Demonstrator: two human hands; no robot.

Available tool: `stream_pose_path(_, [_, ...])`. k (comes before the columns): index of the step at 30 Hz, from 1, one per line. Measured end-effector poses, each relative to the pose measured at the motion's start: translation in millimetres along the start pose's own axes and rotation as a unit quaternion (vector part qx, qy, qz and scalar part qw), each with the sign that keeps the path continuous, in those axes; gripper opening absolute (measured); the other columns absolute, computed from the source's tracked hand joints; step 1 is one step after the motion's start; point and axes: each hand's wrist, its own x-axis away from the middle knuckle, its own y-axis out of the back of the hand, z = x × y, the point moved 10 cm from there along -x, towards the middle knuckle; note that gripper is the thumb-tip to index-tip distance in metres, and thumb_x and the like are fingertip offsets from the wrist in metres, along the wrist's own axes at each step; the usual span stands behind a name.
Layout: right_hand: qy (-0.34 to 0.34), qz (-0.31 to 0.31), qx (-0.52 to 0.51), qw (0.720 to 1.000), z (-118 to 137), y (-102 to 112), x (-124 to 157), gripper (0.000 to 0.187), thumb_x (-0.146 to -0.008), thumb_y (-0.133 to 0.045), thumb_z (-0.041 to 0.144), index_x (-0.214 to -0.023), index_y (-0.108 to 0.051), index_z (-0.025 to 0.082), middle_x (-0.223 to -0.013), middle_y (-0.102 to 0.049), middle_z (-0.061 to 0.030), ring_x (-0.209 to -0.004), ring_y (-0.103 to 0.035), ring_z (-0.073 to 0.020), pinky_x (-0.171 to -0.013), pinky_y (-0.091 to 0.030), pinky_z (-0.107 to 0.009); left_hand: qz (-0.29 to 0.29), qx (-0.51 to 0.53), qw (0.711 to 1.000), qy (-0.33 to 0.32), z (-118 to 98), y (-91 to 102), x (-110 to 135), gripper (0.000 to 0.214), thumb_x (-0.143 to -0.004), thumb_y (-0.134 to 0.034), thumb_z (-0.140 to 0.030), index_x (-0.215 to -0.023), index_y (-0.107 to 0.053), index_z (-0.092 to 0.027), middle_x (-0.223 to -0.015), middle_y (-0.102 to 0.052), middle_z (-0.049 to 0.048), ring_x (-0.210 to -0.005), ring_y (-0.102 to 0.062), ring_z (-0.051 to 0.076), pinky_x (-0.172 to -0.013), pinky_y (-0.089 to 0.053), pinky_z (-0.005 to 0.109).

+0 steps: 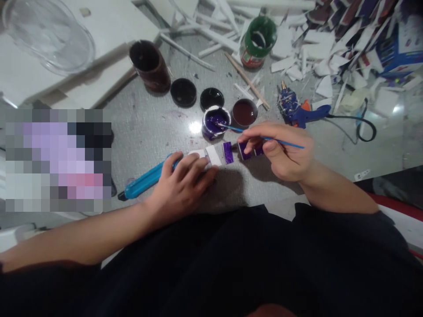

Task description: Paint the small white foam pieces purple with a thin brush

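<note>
My right hand [280,149] is closed on a thin blue paintbrush [287,143]. The brush tip dips into a small jar of purple paint [216,119] with paint on its white rim. Below that hand lie purple-painted pieces [244,150], partly covered by my fingers; another purple piece [228,152] lies to their left. My left hand [185,180] rests palm down with fingers spread on the table, its fingertips at small white pieces [213,156]. Beside it, partly under the fingers, is a blue utility knife [145,181].
A dish of dark red paint [244,113] and two black lids [183,92] surround the jar. Behind stand a brown jar [150,66] and a green jar [258,42]. A blue glue gun [306,112] with its cable lies right. White scraps [317,48] are heaped behind.
</note>
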Motion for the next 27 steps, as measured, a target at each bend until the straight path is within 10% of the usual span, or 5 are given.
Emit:
stream_pose_path(18, [-0.022, -0.037, -0.02, 0.999, 0, 7, 0, 0.035, -0.12, -0.067, 0.048, -0.145, -0.088, 0.038, -0.114, -0.094, -0.0069, -0.072, -0.082, -0.0201, -0.068, -0.073, -0.039, 0.004, 0.019, 1.0, -0.021, -3, 1.6, -1, 0.049, -0.113, -0.08, -0.028, -0.159, -0.077, -0.013, -0.15, -0.084, 0.0188, -0.14, -0.069, 0.038, -0.124, -0.058, 0.058])
stream_pose_path(27, [0.066, -0.224, -0.008, 0.972, 17, 32, 2, 0.033, -0.118, -0.073, 0.053, -0.112, -0.096, 0.03, -0.077, -0.086, -0.0047, -0.048, -0.071, -0.0151, -0.04, -0.053, -0.025, 0.005, 0.001, 0.999, -0.039, -5, 2.5, -1, 0.047, -0.117, -0.075, -0.03, -0.159, -0.077, -0.009, -0.148, -0.086, 0.0176, -0.138, -0.069, 0.037, -0.124, -0.058, 0.055])
